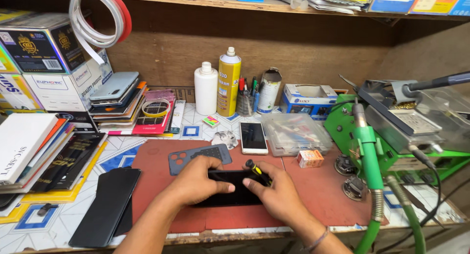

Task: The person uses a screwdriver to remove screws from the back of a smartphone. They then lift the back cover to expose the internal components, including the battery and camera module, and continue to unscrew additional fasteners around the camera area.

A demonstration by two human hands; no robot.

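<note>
A tiled workbench (58, 224) fills the view, with a red-brown work mat (323, 190) spread across its middle. At the right stands a green soldering station (391, 136); at the left lean stacks of boxes and phone-case packets (44, 87).

On the mat lies a black smartphone (234, 195), flat and lengthwise, between both hands. The left hand (196, 181) rests over its left end, fingers curled down on the top edge and thumb laid along the screen — gripping the phone. The right hand (278, 193) covers the right end, its fingers closed around a small screwdriver with a yellow-and-black handle (255, 170), whose tip is hidden under the hand.

Just behind the left hand lies a grey back cover with camera cut-outs (198, 157). Behind that, a white smartphone (253, 138) lies face up beside a clear plastic parts box (293, 132). A black phone panel (110, 205) sits at the mat's left edge — partly off it. A small orange carton (310, 158) stands near the right hand. A white bottle (206, 89) and a yellow spray can (228, 81) stand at the back wall.
</note>
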